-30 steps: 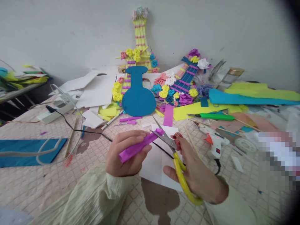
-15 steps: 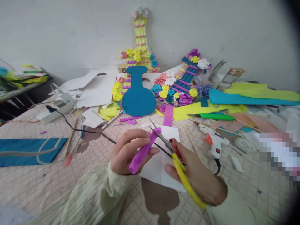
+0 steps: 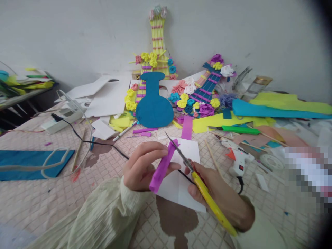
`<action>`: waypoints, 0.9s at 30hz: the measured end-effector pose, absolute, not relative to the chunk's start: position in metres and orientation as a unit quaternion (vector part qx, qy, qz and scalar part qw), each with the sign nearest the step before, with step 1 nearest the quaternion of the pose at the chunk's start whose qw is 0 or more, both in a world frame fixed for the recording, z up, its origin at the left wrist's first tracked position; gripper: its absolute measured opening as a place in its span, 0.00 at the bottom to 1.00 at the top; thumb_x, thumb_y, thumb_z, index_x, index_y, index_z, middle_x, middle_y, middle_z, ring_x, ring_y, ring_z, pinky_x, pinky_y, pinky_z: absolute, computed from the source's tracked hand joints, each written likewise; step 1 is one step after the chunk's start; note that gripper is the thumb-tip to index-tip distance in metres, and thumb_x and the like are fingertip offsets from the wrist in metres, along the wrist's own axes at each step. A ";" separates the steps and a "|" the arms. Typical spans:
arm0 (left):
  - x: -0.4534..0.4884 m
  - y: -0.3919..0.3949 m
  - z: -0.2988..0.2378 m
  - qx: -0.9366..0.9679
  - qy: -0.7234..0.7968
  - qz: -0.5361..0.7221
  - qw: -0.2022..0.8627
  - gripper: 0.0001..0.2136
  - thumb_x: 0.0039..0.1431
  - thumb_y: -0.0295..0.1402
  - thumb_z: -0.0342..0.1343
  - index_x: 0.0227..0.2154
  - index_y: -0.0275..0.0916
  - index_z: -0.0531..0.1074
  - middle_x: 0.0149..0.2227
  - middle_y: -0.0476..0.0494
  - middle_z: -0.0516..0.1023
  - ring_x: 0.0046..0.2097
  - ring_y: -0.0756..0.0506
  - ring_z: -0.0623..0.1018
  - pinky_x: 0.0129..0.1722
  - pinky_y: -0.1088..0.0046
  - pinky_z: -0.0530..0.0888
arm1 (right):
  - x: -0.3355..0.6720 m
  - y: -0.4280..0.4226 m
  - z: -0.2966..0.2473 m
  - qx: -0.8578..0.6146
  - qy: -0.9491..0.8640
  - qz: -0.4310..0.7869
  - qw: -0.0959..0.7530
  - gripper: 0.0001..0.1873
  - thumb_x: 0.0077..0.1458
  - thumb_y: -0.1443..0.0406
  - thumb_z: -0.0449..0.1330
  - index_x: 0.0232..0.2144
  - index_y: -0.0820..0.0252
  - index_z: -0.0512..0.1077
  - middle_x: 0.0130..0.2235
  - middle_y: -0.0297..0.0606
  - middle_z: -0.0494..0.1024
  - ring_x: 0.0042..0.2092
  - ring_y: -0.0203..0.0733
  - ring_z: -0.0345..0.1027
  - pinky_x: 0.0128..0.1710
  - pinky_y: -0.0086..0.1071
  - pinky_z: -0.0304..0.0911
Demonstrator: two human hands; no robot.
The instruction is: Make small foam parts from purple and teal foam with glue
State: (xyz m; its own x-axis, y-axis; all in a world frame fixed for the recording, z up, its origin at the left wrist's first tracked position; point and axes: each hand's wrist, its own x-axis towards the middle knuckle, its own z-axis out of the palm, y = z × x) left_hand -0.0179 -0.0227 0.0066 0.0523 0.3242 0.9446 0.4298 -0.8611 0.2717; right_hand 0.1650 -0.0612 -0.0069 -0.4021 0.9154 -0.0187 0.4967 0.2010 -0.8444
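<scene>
Between the thumb and fingers of my left hand (image 3: pixel 144 166) is a folded strip of purple crepe paper (image 3: pixel 163 169), tilted with its top end leaning right. My right hand (image 3: pixel 218 190) grips yellow-handled scissors (image 3: pixel 204 192). Their blades are together, or nearly so, and cross the strip's upper end. Whether the paper is cut through there I cannot tell. Beneath both hands lies a folded white sheet (image 3: pixel 181 192), with a black cord running over it. Behind them a blue guitar-shaped cutout (image 3: pixel 155 107) stands upright.
Paper-flower guitars (image 3: pixel 157 38) lean on the wall. At right lie a white glue gun (image 3: pixel 237 159), a green-handled knife (image 3: pixel 240 129) and a tape roll (image 3: pixel 271 161). A power strip (image 3: pixel 62 119) with cords sits at left, near a blue paper sheet (image 3: pixel 23 164).
The scissor blades, apart before, have come together at the strip's top end. Both hands and the purple strip have shifted slightly right.
</scene>
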 end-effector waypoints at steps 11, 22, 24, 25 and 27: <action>-0.018 -0.025 0.007 -0.722 -0.274 -0.634 0.028 0.15 0.40 0.29 0.64 0.32 0.39 0.67 0.31 0.49 0.74 0.33 0.49 0.77 0.32 0.72 0.76 | 0.164 -0.061 0.001 -0.451 -0.722 0.476 0.222 0.20 0.50 0.46 0.48 0.30 0.56 0.59 0.23 0.29 0.58 0.23 0.33 0.49 0.21 0.29 0.48; -0.017 -0.025 0.008 -0.726 -0.276 -0.630 0.005 0.18 0.40 0.22 0.63 0.35 0.38 0.66 0.33 0.46 0.76 0.36 0.48 0.77 0.36 0.71 0.77 | 0.163 -0.064 0.011 -0.443 -0.690 0.527 0.223 0.30 0.46 0.39 0.41 0.27 0.59 0.60 0.23 0.30 0.55 0.24 0.33 0.48 0.23 0.30 0.48; -0.017 -0.025 0.007 -0.722 -0.281 -0.632 -0.007 0.17 0.41 0.21 0.62 0.36 0.39 0.66 0.34 0.47 0.76 0.37 0.49 0.77 0.37 0.71 0.77 | 0.161 -0.067 0.009 -0.446 -0.673 0.542 0.232 0.30 0.46 0.39 0.42 0.27 0.59 0.60 0.22 0.29 0.54 0.23 0.32 0.46 0.21 0.29 0.45; -0.017 -0.025 0.006 -0.718 -0.282 -0.637 -0.024 0.17 0.41 0.20 0.62 0.36 0.39 0.67 0.34 0.46 0.76 0.37 0.49 0.77 0.37 0.72 0.77 | 0.160 -0.068 0.007 -0.448 -0.665 0.547 0.239 0.30 0.45 0.39 0.43 0.26 0.59 0.60 0.21 0.29 0.53 0.22 0.31 0.45 0.19 0.29 0.44; -0.017 -0.024 0.005 -0.709 -0.271 -0.649 -0.061 0.17 0.42 0.21 0.62 0.37 0.38 0.67 0.34 0.45 0.76 0.37 0.49 0.77 0.38 0.74 0.77 | 0.156 -0.070 0.001 -0.459 -0.655 0.541 0.259 0.30 0.44 0.37 0.41 0.24 0.58 0.59 0.20 0.29 0.51 0.21 0.31 0.43 0.16 0.28 0.41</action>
State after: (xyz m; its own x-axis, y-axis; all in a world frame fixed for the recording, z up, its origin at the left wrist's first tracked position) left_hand -0.0172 -0.0245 0.0052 0.0124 0.4624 0.8866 0.3047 -0.8462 0.4371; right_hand 0.1561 -0.0704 0.0010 -0.4434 0.8823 -0.1577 0.3208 -0.0081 -0.9471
